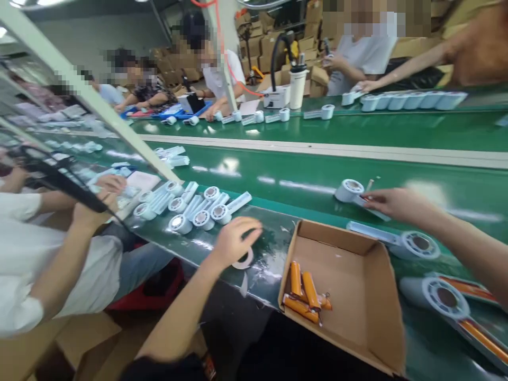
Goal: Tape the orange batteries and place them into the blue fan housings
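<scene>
My right hand (391,203) reaches over the green belt, its thumb and fingers closed on the handle end of a white plastic fan housing (350,190) with a round vented head. My left hand (238,238) is above the near work surface, fingers loosely curved and apart, with nothing visible in it. Just beneath it lies a white ring like a tape roll (244,259), partly covered by the hand. Between my arms stands an open cardboard box (357,264) with several orange wrapped battery cells (310,290). Another white housing (419,245) rests at the box's right rear corner.
Several white housings (202,218) are grouped left of my left hand. At the lower right, a housing (444,299) holds an orange cell. A co-worker (79,254) sits at the left; other people work across the belt (254,182). A slanted metal post (119,127) rises at left.
</scene>
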A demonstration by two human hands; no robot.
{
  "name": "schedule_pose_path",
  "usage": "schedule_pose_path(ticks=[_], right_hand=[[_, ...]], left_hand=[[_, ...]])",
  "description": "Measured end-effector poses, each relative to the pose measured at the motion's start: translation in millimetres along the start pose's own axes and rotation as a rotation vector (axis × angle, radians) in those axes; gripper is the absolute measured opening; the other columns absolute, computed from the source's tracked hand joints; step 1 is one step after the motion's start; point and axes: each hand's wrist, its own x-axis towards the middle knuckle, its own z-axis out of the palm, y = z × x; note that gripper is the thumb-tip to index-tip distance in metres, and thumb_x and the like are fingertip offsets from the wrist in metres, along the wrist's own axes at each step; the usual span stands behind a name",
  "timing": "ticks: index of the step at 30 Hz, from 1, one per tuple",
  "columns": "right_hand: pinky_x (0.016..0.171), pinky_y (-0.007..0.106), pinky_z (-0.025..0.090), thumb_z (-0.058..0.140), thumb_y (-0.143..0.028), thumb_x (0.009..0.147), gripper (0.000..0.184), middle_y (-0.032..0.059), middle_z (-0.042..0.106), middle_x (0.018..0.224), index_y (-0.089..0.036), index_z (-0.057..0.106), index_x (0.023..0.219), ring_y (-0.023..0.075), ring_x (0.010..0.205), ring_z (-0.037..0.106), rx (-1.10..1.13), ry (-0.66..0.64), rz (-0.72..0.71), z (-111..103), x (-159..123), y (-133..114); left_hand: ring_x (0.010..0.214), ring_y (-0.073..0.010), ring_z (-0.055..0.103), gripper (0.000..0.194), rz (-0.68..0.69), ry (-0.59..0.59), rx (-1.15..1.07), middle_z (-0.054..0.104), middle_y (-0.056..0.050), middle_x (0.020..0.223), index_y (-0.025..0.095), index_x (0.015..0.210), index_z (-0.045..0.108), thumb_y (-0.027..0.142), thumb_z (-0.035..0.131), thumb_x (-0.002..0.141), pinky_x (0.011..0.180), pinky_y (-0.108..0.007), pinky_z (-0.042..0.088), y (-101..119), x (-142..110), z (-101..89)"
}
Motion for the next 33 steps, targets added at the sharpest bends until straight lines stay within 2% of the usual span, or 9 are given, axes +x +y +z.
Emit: schedule_pose_path(ticks=[4, 8, 12, 18, 21, 24, 26, 29, 33], right_hand=[[0.085, 0.044, 0.056, 0.084, -0.044, 0.081, 0.021, 0.0145, 0.084, 0.1, -0.024, 0.084, 0.088, 0.0302, 0.09, 0.076, -0.102, -0.032, -0.028, -21, -15, -37], [0.108, 0.053, 0.056, 0.07, -0.041, 0.094, 0.028, 0.011, 0.081, 0.123, -0.025, 0.083, 0.113, 0.032, 0.117, 0.074, 0.009, -0.073, -0.195, -24, -58, -113], [0.099, 0.047, 0.064, 0.065, -0.037, 0.1, 0.023, 0.0083, 0.083, 0.115, -0.027, 0.083, 0.11, 0.0283, 0.108, 0.077, 0.18, -0.222, -0.321, -30, -111, -179], [0.091, 0.038, 0.065, 0.067, -0.035, 0.102, 0.019, 0.0064, 0.085, 0.103, -0.027, 0.084, 0.1, 0.0248, 0.098, 0.08, 0.346, -0.331, -0.313, -43, -152, -202], [0.072, 0.03, 0.062, 0.068, -0.035, 0.102, 0.019, 0.0055, 0.083, 0.092, -0.025, 0.083, 0.108, 0.0201, 0.08, 0.078, 0.478, -0.407, -0.162, -40, -171, -216], [0.05, 0.023, 0.048, 0.073, -0.046, 0.1, 0.041, 0.0001, 0.077, 0.075, -0.02, 0.076, 0.132, 0.0131, 0.054, 0.064, 0.654, -0.646, 0.084, -24, -197, -239], [0.048, 0.021, 0.042, 0.074, -0.055, 0.098, 0.048, -0.0017, 0.071, 0.067, -0.015, 0.078, 0.125, 0.0103, 0.05, 0.056, 0.784, -0.777, 0.139, -8, -217, -256], [0.051, 0.021, 0.037, 0.065, -0.057, 0.104, 0.049, -0.0003, 0.066, 0.062, -0.013, 0.083, 0.092, 0.0081, 0.051, 0.049, 0.973, -0.866, 0.025, 16, -244, -275], [0.05, 0.024, 0.036, 0.056, -0.059, 0.109, 0.056, 0.002, 0.069, 0.064, -0.016, 0.081, 0.083, 0.0098, 0.051, 0.052, 1.008, -0.945, -0.262, 22, -256, -266]], left_hand=[[0.129, -0.0304, 0.072, 0.035, 0.012, -0.116, 0.155, 0.079, -0.01, 0.133, 0.025, 0.125, 0.08, 0.038, 0.053, 0.106, 0.109, -0.048, 0.062, -67, -82, -7.9], [0.138, -0.033, 0.066, 0.041, 0.098, -0.155, 0.193, 0.069, -0.014, 0.149, 0.028, 0.141, 0.073, 0.043, 0.055, 0.107, 0.109, -0.048, 0.062, -67, -103, -3.6], [0.135, -0.0339, 0.067, 0.038, 0.258, -0.203, 0.115, 0.07, -0.012, 0.147, 0.032, 0.136, 0.076, 0.037, 0.066, 0.1, 0.109, -0.049, 0.062, -55, -111, -5.2], [0.132, -0.0312, 0.066, 0.044, 0.369, -0.19, 0.195, 0.071, -0.013, 0.139, 0.027, 0.12, 0.08, 0.005, 0.052, 0.094, 0.107, -0.048, 0.063, -40, -114, -5.2], [0.124, -0.0314, 0.066, 0.021, 0.37, -0.071, 0.243, 0.073, -0.015, 0.125, 0.021, 0.099, 0.079, 0.008, 0.063, 0.093, 0.104, -0.047, 0.063, -7, -112, -14.7], [0.123, -0.028, 0.066, 0.016, 0.444, 0.148, 0.206, 0.076, -0.011, 0.114, 0.019, 0.105, 0.076, 0.011, 0.066, 0.095, 0.106, -0.041, 0.061, 30, -110, -24.6], [0.121, -0.026, 0.067, 0.019, 0.554, 0.223, 0.164, 0.078, -0.008, 0.107, 0.018, 0.111, 0.075, 0.011, 0.064, 0.097, 0.103, -0.038, 0.061, 44, -107, -29.0], [0.129, -0.0301, 0.065, 0.017, 0.607, 0.192, 0.191, 0.082, -0.008, 0.107, 0.018, 0.112, 0.073, 0.015, 0.069, 0.095, 0.102, -0.042, 0.062, 40, -102, -32.7], [0.146, -0.0368, 0.054, 0.022, 0.591, 0.128, 0.233, 0.083, -0.008, 0.109, 0.018, 0.113, 0.07, 0.009, 0.073, 0.093, 0.097, -0.044, 0.064, 15, -102, -30.2]])
